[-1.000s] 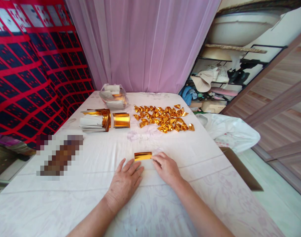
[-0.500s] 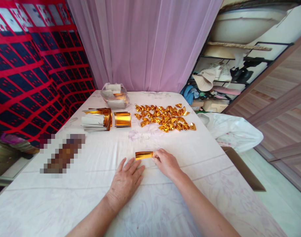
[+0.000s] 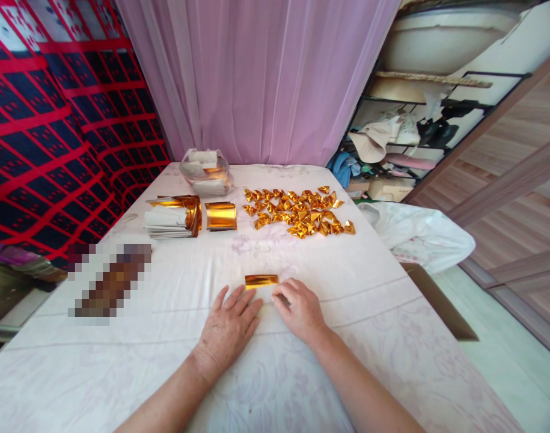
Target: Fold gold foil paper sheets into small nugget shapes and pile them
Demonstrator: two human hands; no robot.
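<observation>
A narrow strip of shiny gold foil paper (image 3: 261, 281) lies crosswise on the cloth, a short way in front of me. My left hand (image 3: 232, 319) rests flat with fingers spread, its fingertips by the strip's lower left edge. Close to the strip's right end is my right hand (image 3: 300, 308), its thumb and fingers curled together, with nothing visible in them. Beyond are many folded gold foil pieces (image 3: 302, 211), spread in a loose group. To their left stand a small stack of gold foil sheets (image 3: 221, 216) and a larger fanned stack (image 3: 173, 219) showing pale backs.
A clear plastic bag (image 3: 205, 174) with more paper stands at the far left of the cloth-covered table (image 3: 189, 385). A blurred patch (image 3: 115, 282) hides something on the left. White bags (image 3: 423, 237) and a shelf rack lie beyond the right edge; a purple curtain (image 3: 261, 78) hangs behind.
My right hand has let go of the foil strip's right end and drawn slightly back toward me. My left hand stays flat in place. The view has shifted slightly.
</observation>
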